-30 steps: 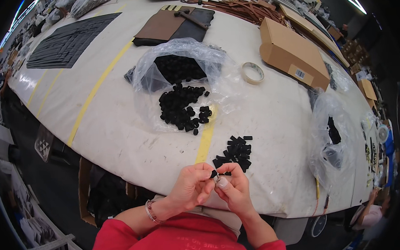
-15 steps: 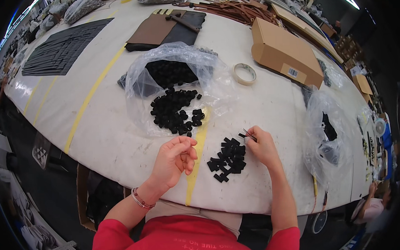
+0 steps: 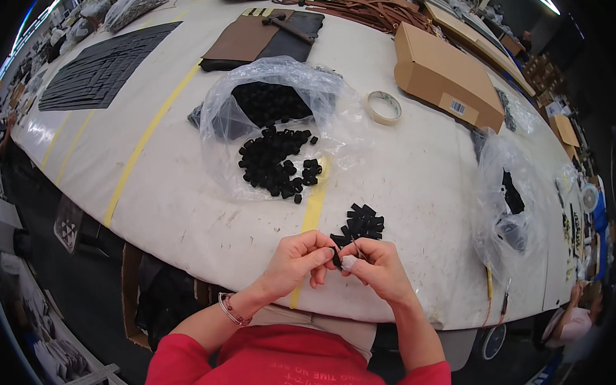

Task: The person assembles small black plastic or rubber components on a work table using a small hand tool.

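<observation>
Counting one black piece, one thin tool, surface's near edge.
I see left hand pinching piece, right hand curled round tool.

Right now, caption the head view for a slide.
Left hand pinches a small black piece; right hand holds a slim dark tool.

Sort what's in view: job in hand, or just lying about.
Likely in the job:
small black piece in the left hand
thin tool in the right hand
pile of black pieces
open plastic bag

Likely just lying about:
tape roll
cardboard box
hammer
brown straps
</observation>
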The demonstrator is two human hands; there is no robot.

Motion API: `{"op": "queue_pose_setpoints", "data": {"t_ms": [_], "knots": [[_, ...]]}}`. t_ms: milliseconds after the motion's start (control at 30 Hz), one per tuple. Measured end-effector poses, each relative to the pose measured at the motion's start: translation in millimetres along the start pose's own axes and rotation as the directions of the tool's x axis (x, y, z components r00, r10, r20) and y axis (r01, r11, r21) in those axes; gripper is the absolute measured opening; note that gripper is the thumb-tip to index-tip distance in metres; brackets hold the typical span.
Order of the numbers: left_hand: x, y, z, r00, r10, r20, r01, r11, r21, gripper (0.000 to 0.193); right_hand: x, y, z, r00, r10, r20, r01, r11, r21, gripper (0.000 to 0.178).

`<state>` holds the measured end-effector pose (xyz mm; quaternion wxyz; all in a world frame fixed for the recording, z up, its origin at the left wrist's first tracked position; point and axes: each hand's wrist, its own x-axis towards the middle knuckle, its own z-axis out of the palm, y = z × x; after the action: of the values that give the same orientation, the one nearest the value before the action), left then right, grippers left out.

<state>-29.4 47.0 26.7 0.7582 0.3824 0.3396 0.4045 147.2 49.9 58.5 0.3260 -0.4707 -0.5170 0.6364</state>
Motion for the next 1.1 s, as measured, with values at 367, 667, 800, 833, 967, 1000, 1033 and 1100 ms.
{"op": "queue_pose_setpoints", "data": {"t_ms": [367, 667, 800, 833, 967, 1000, 1033, 1100], "knots": [[-1, -1, 3, 0.997, 0.081, -0.011, -0.076, 0.967, 0.242, 0.011, 2, 7, -5, 0.999, -0.026, 0.026, 0.029, 0.994, -0.101, 0.014], [-6, -18, 19, 0.928, 0.281, -0.244, -0.205, 0.933, 0.295, 0.006, 2, 15, 22, 0.91, -0.323, -0.259, 0.198, 0.889, -0.412, 0.006], [-3, -23, 14, 0.658, 0.748, 0.086, -0.505, 0.355, 0.787, 0.007, 2, 16, 25, 0.873, -0.408, -0.267, 0.234, 0.831, -0.505, 0.007], [-2, -23, 14, 0.619, 0.773, 0.136, -0.532, 0.285, 0.797, 0.007, 2, 16, 25, 0.868, -0.412, -0.278, 0.223, 0.823, -0.522, 0.007], [-5, -19, 16, 0.952, 0.273, -0.137, -0.253, 0.956, 0.147, 0.008, 2, 20, 24, 0.774, -0.607, -0.183, 0.368, 0.665, -0.65, 0.01], [-6, -17, 16, 0.977, 0.142, -0.161, -0.143, 0.99, 0.007, 0.008, 4, 21, 23, 0.712, -0.693, -0.112, 0.423, 0.551, -0.719, 0.01], [-5, -14, 15, 0.99, 0.021, -0.136, -0.039, 0.991, -0.13, 0.009, 4, 22, 22, 0.652, -0.757, -0.046, 0.457, 0.441, -0.773, 0.011], [-5, -9, 13, 0.989, -0.122, -0.079, 0.094, 0.95, -0.297, 0.009, 5, 23, 21, 0.604, -0.796, 0.043, 0.489, 0.329, -0.808, 0.013]]}}
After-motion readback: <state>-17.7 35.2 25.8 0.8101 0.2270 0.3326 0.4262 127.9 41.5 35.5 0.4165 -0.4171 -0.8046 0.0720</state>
